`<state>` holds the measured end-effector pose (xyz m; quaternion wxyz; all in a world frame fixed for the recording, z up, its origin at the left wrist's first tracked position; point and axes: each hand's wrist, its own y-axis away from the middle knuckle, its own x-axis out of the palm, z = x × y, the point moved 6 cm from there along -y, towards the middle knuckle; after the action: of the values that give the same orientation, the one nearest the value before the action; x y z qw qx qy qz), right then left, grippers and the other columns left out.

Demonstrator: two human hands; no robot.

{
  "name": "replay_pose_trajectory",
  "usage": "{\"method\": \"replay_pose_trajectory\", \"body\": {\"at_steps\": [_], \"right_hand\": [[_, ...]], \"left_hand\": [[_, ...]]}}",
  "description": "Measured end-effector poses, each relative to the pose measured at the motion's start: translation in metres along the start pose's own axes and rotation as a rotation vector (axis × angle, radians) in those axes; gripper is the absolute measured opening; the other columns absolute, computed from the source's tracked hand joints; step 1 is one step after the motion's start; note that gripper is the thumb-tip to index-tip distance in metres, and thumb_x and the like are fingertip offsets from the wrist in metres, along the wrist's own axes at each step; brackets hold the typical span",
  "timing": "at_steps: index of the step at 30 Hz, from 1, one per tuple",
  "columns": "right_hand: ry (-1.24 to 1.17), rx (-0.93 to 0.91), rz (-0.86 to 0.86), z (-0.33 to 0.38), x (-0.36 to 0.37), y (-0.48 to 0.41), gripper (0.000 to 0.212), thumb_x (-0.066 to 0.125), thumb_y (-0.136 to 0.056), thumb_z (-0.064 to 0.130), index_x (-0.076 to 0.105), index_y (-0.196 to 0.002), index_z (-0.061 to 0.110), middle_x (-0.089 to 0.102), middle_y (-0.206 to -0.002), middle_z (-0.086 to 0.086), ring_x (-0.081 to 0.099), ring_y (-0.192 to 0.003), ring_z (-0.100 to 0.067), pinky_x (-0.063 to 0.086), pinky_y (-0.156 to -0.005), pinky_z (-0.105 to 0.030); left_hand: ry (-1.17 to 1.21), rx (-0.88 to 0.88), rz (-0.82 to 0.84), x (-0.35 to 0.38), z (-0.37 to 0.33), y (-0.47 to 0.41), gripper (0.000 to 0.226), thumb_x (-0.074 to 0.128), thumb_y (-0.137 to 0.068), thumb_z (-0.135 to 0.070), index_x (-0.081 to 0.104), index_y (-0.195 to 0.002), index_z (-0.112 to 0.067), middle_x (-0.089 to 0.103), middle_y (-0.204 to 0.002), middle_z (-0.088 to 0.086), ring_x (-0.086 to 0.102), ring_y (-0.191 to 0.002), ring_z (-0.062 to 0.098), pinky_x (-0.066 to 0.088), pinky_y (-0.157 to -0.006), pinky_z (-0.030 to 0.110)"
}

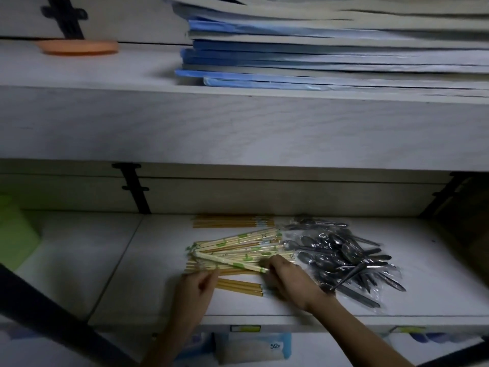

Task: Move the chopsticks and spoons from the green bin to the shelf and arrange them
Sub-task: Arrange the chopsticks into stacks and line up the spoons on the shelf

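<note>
1. From my remote seat I see the chopsticks [238, 250] lying in a loose, crossed pile about midway across the shelf [92, 260]. The spoons [344, 255] are heaped just to their right, touching the pile's right edge.
2. The left hand [197, 283] pinches the near left ends of a few chopsticks. The right hand [284, 276] has its fingers curled down on the near right part of the pile, apparently round one slanted wrapped pair. The two hands are apart, one at each end of the pile.
3. I judge the chopsticks light, stiff and thin. Their slick sleeves should let them slide over one another and roll. I would take a bundle near both ends and square it up, not lift it from the middle.
4. The spoons look like metal in clear, crinkly bags. I expect them to be heavier, slippery and apt to shift inside the wrap, so I would grip across the handles.
5. The green bin [16, 234] is cut off at the left edge, so I cannot tell what remains in it. The light is dim and the hands blur, so exact finger contact is unsure. The chopsticks under both hands are hidden.
</note>
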<state>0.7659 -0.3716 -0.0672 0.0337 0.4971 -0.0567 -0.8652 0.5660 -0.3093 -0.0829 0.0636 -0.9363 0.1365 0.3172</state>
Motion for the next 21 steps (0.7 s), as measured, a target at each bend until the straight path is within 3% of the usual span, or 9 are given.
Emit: {"method": "replay_pose_trajectory", "body": {"at_steps": [1,5,9,11,14,16,18,21], "right_hand": [[-0.036,-0.01,0.005,0.004,0.002,-0.002,0.002,0.039,-0.096,0.025,0.039,-0.099,0.024,0.057,-0.116,-0.008,0.052,-0.09,-0.018,0.038,-0.076,-0.029],[-0.183,0.005,-0.016,0.022,0.008,-0.016,0.009,0.044,-0.096,0.024,0.042,-0.089,0.021,0.053,-0.086,-0.001,0.049,-0.076,-0.018,0.037,-0.066,-0.027],[-0.261,-0.01,0.027,0.06,0.031,-0.028,0.014,0.05,-0.093,0.023,0.046,-0.08,0.022,0.053,-0.075,0.005,0.046,-0.064,-0.009,0.034,-0.054,-0.009],[-0.291,-0.02,0.048,0.079,0.046,-0.034,0.014,0.051,-0.092,0.022,0.047,-0.078,0.021,0.054,-0.079,0.001,0.048,-0.071,-0.013,0.032,-0.053,-0.01],[-0.266,-0.081,0.092,0.102,0.06,-0.041,0.012,0.05,-0.092,0.022,0.055,-0.084,0.014,0.057,-0.083,-0.006,0.049,-0.075,-0.014,0.033,-0.054,-0.017],[-0.237,-0.09,0.069,0.103,0.056,-0.046,0.021,0.046,-0.094,0.024,0.063,-0.093,0.011,0.064,-0.09,-0.008,0.056,-0.077,-0.02,0.039,-0.064,-0.026],[-0.188,-0.064,-0.018,0.091,0.043,-0.053,0.02,0.047,-0.093,0.021,0.065,-0.098,0.012,0.067,-0.104,-0.009,0.062,-0.092,-0.024,0.045,-0.075,-0.028],[-0.009,-0.011,-0.138,0.06,0.024,-0.063,0.021,0.053,-0.088,0.017,0.063,-0.107,0.015,0.061,-0.118,-0.007,0.058,-0.106,-0.025,0.046,-0.084,-0.029]], "left_hand": [[0.025,-0.012,0.039,0.006,-0.001,0.002,0.032,0.056,-0.09,-0.024,0.061,-0.06,-0.014,0.05,-0.048,-0.006,0.048,-0.046,0.005,0.037,-0.053,0.019],[0.165,-0.125,0.066,0.019,0.001,0.004,0.037,0.056,-0.091,-0.022,0.056,-0.057,-0.008,0.046,-0.05,-0.002,0.043,-0.051,0.01,0.036,-0.057,0.027],[0.495,-0.361,-0.006,0.013,0.009,0.0,0.032,0.05,-0.094,-0.024,0.058,-0.069,-0.008,0.047,-0.054,0.004,0.04,-0.045,0.013,0.032,-0.041,0.019],[0.571,-0.399,-0.027,0.008,0.015,-0.003,0.023,0.052,-0.093,-0.02,0.059,-0.074,-0.008,0.051,-0.058,0.009,0.046,-0.051,0.017,0.038,-0.043,0.017],[0.688,-0.466,-0.055,0.001,0.028,-0.005,0.015,0.053,-0.091,-0.011,0.063,-0.083,-0.005,0.064,-0.079,0.022,0.059,-0.072,0.029,0.048,-0.068,0.033],[0.657,-0.504,-0.107,-0.012,0.038,-0.004,0.016,0.052,-0.09,-0.009,0.062,-0.078,-0.005,0.061,-0.071,0.015,0.054,-0.064,0.025,0.044,-0.061,0.032],[0.614,-0.53,-0.167,-0.027,0.049,-0.006,0.014,0.052,-0.09,-0.007,0.058,-0.078,-0.005,0.054,-0.066,0.008,0.045,-0.056,0.018,0.037,-0.052,0.027],[0.451,-0.528,-0.197,-0.047,0.076,-0.017,0.014,0.051,-0.091,-0.011,0.059,-0.087,0.0,0.05,-0.066,0.006,0.043,-0.056,0.017,0.034,-0.051,0.026]]}}
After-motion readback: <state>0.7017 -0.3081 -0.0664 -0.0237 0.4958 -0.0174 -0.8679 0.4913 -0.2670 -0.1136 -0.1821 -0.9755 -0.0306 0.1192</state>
